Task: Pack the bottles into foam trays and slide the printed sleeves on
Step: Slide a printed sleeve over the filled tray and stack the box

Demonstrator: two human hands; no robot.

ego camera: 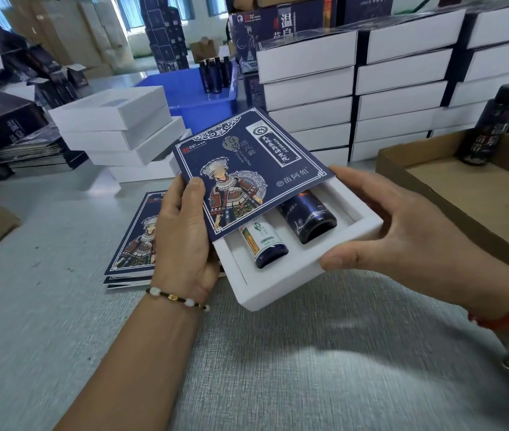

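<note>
Both hands grip a white foam tray, two bottles half-covered by a navy printed sleeve.

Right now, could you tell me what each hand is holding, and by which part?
The left hand grips the printed sleeve by its left edge. The right hand holds the white foam tray by its exposed near-right corner.

left grip: thumb clamped | right grip: fingers curled, pinching

Bare table near; white boxes wall off back; carton blocks rt.
</note>
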